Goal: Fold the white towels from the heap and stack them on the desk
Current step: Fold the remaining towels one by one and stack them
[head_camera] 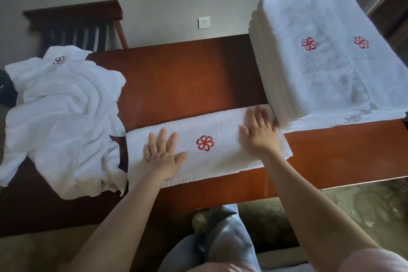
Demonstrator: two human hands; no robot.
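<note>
Eyes on the folded towel (212, 157): it lies as a long white strip at the front of the desk (187, 77), red flower emblem (205, 143) face up in the middle. Both hands are down on it. The left hand (162, 157) presses flat on the left half, fingers straight and spread, thumb out toward the emblem, gripping nothing. The right hand (260, 132) lies flat on the right half, fingers straight and a bit blurred, also gripping nothing. Its fingertips (272, 122) sit just beside the near corner of the stack (326, 62) (touching or not, I cannot tell).

Now the edges. The towel's near long edge runs close to the desk's front edge, with a narrow band of wood showing that widens to the right. Its far edge is straight, and its right end slants.

The left end sits just beside the heap (61, 117) of crumpled white towels, which covers the left end of the desk. On the right, the stack of folded towels stands high with square sides, two emblems on top, and a flat layer juts out beneath it on the near side.

The open room is behind the strip: a broad patch of bare wood between heap and stack, reaching to the back edge. Beyond that are a wooden chair (75, 24) and a wall socket (203, 22).
</note>
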